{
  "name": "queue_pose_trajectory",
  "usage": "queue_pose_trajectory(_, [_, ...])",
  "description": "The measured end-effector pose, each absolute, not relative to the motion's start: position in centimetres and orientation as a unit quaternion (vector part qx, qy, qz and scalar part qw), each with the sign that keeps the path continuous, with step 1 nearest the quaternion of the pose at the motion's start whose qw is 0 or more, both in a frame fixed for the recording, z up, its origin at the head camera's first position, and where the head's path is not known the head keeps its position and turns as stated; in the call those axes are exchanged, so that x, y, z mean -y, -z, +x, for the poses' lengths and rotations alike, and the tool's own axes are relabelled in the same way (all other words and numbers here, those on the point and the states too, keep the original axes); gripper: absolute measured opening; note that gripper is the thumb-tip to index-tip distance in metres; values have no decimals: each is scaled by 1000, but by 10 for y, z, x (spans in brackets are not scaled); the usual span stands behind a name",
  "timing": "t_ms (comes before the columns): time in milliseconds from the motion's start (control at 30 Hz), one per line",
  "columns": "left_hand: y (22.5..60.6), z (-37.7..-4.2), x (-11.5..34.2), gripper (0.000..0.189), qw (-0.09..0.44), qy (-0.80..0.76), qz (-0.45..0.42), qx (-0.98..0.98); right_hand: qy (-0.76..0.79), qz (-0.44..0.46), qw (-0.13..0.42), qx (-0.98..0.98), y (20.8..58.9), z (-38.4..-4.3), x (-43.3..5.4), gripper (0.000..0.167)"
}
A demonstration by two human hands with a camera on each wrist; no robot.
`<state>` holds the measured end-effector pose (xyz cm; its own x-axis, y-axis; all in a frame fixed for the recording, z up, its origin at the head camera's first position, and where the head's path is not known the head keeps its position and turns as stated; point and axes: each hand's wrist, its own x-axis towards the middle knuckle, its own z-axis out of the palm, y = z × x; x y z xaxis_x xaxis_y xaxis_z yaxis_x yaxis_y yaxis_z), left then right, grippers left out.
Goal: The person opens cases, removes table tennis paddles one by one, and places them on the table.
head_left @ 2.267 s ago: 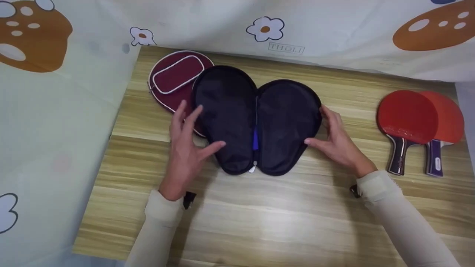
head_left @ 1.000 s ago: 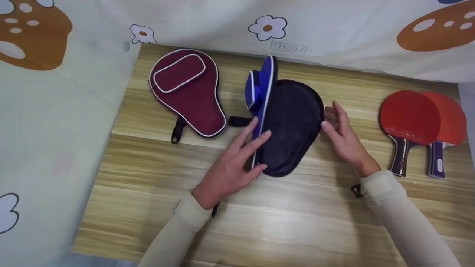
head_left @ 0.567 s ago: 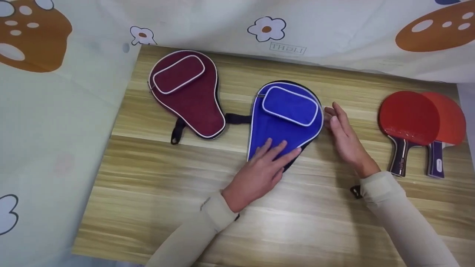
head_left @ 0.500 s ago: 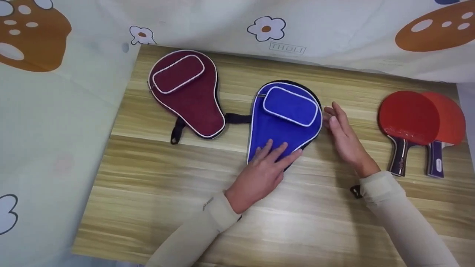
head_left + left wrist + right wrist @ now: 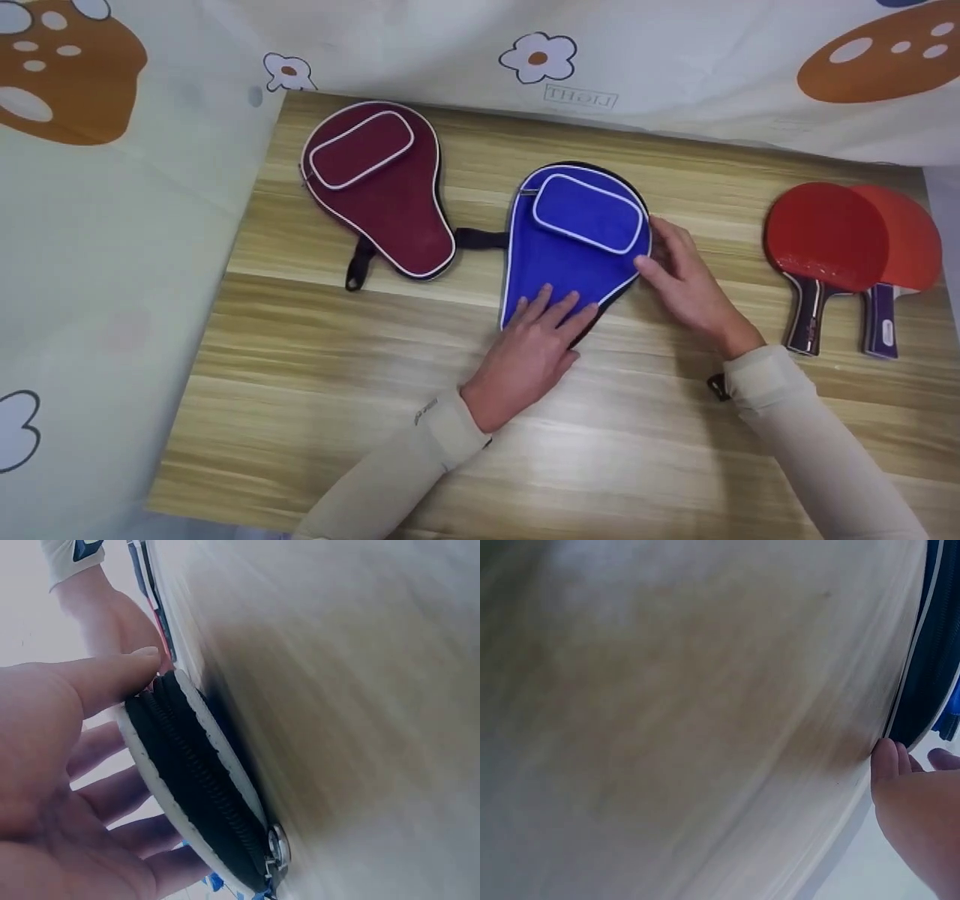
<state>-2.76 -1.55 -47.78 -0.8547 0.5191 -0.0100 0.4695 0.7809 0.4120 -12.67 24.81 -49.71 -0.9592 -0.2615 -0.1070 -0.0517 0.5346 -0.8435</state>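
Observation:
The blue table-tennis bat case (image 5: 566, 259) with white piping lies folded flat on the wooden table, its small pocket (image 5: 589, 214) facing up. My left hand (image 5: 523, 365) rests with straight, spread fingers on the case's narrow end. In the left wrist view, its thumb lies by the case's black zipped edge (image 5: 191, 765), where a metal zip pull (image 5: 279, 846) hangs. At the case's right rim is my right hand (image 5: 690, 289), fingertips against the side and thumb at the top edge. The right wrist view shows those fingertips at the dark side wall (image 5: 922, 690).
A maroon bat case (image 5: 390, 202) lies to the upper left, with a black strap (image 5: 360, 264) below it. Another black strap (image 5: 482, 239) reaches left from the blue case. Two red table-tennis bats (image 5: 825, 236) overlap at the right. A printed cloth (image 5: 420, 45) stands behind the table.
The blue case was spread open with its black lining showing; my left hand has folded its left half over to the right. Just now my right hand has come in against the rim.

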Motion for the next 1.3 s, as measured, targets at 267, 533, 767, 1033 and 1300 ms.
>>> queue_pose_trajectory(267, [468,-31,28,55,33,-228,236,-944,424,-106,108,-893,499,-126,-248,75])
queue_pose_trajectory(533, [451,-61,67,49,-74,-219,78,-970,422,-117,105,-893,501,-124,-248,74])
queue_pose_trajectory(767, [451,-94,101,83,-26,-232,-135,-963,423,-120,103,-892,501,-126,-247,75])
queue_pose_trajectory(1033, [466,-120,100,99,11,-215,-225,-950,420,-118,100,-894,500,-126,-248,74])
queue_pose_trajectory(1300, [472,-126,97,101,12,-221,-239,-945,422,-118,97,-894,500,-126,-249,75])
